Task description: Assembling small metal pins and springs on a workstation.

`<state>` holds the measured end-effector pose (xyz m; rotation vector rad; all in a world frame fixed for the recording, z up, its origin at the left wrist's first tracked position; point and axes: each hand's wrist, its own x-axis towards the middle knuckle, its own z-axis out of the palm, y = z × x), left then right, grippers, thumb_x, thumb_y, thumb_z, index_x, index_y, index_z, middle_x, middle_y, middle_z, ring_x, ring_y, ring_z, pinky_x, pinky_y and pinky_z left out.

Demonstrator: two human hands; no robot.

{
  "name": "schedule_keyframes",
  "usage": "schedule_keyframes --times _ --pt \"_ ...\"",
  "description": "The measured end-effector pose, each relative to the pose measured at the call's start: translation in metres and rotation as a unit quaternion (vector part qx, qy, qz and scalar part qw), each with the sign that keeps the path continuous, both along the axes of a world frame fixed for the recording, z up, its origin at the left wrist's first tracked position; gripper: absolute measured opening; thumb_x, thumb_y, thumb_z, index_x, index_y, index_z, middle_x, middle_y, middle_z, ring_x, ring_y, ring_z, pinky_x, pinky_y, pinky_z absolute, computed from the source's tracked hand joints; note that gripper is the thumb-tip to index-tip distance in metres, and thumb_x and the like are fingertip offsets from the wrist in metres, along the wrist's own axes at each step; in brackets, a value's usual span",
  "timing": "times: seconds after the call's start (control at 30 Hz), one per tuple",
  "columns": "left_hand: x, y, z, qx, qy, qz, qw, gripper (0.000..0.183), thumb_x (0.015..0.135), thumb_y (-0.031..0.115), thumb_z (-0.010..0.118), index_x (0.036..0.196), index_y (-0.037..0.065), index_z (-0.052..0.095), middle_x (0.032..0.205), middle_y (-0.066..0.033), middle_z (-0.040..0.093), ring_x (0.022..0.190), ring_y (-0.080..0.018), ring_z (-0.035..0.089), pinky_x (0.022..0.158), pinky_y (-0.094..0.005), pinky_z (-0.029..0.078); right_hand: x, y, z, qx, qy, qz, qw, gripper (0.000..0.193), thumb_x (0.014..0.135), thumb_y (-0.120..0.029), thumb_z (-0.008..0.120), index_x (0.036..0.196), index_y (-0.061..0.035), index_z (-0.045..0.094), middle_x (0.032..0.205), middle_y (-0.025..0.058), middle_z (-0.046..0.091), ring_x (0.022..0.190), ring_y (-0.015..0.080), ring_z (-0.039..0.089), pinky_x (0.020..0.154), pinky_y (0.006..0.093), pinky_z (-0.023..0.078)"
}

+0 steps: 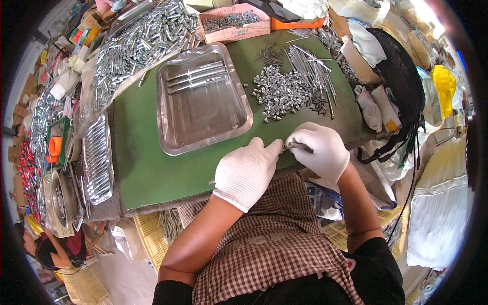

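Note:
Both my hands wear white knit gloves and meet at the near edge of a green work mat (147, 183). My left hand (247, 172) is closed around a slim metal rod, mostly hidden; a short end of the rod (212, 181) sticks out by the wrist. Against its fingertips, my right hand (320, 150) pinches a small dark metal piece (301, 147), whose exact kind I cannot make out. Beyond my left hand lies a shallow metal tray (203, 140) with three assembled metal rods (198, 77) side by side at its far end.
Right of the tray are small silver metal caps (279, 94), long thin rods (310, 66) and dark springs (317, 105). A pink box (235, 35) of small parts stands behind. Metal tubes (147, 40) heap at far left; a tray of rods (98, 157) sits left. A black mesh bag (399, 76) hangs right.

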<state>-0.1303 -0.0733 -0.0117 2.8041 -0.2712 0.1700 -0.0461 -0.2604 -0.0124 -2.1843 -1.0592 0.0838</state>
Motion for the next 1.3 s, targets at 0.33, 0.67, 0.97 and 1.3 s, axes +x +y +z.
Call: schedule_keyframes --times 0.33,0.67,0.97,1.3 --pt "-0.001 0.0 -0.002 -0.029 -0.024 -0.003 0.999 0.02 0.088 0.02 0.061 0.107 0.019 0.065 0.074 -0.0086 0.054 0.058 -0.0293 0.06 0.05 -0.0414 0.049 -0.006 0.01 0.003 -0.017 0.003 -0.043 0.999 0.015 0.078 -0.004 0.059 0.092 -0.0062 0.059 0.087 0.0145 0.062 0.082 0.0376 0.061 0.071 0.0447 0.049" --pt "0.0 0.0 -0.002 -0.02 -0.014 -0.008 1.0 0.022 0.088 0.019 0.061 0.11 0.019 0.064 0.075 -0.0088 0.053 0.058 -0.029 0.06 0.05 -0.0411 0.049 -0.012 0.011 -0.003 0.015 0.068 -0.093 0.993 0.011 0.076 -0.006 0.063 0.087 -0.0069 0.06 0.083 0.0135 0.061 0.079 0.0362 0.061 0.068 0.0417 0.049" --pt "-0.004 0.003 -0.003 0.046 0.006 -0.022 0.999 0.033 0.09 0.017 0.057 0.122 0.019 0.06 0.074 -0.0093 0.053 0.058 -0.0295 0.061 0.051 -0.0407 0.05 -0.007 0.006 -0.006 0.057 -0.012 -0.043 0.997 0.026 0.078 -0.005 0.067 0.103 -0.0088 0.06 0.091 0.0087 0.063 0.08 0.0267 0.062 0.071 0.0373 0.05" --pt "0.003 0.0 0.006 0.052 0.046 -0.032 0.997 0.032 0.092 0.022 0.055 0.124 0.021 0.06 0.071 -0.009 0.054 0.057 -0.0293 0.061 0.051 -0.0411 0.051 0.001 0.045 -0.023 0.666 0.47 0.002 0.58 0.047 0.1 -0.03 0.041 0.059 -0.0079 0.04 0.052 -0.0039 0.026 0.044 0.0094 0.024 0.042 0.027 0.018"
